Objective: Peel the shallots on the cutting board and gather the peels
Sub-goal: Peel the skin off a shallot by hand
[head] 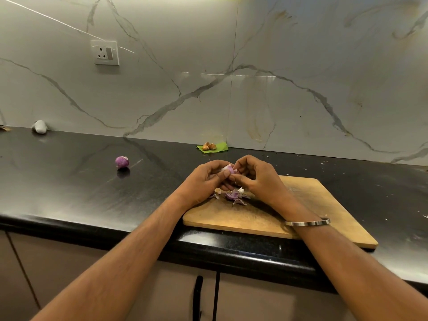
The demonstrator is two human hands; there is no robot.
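head view: the left hand (205, 179) and right hand (257, 177) meet above the wooden cutting board (324, 205), both with fingers curled around one pale purple shallot (228, 169) held between them. loose peels (234, 195) lie on the board just below the hands. a second peeled shallot (122, 162) sits well apart on the black counter (69, 181), to the left.

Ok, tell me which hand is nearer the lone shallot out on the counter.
Left. The left hand is just right of the shallot; the right hand lies farther right, over the board.
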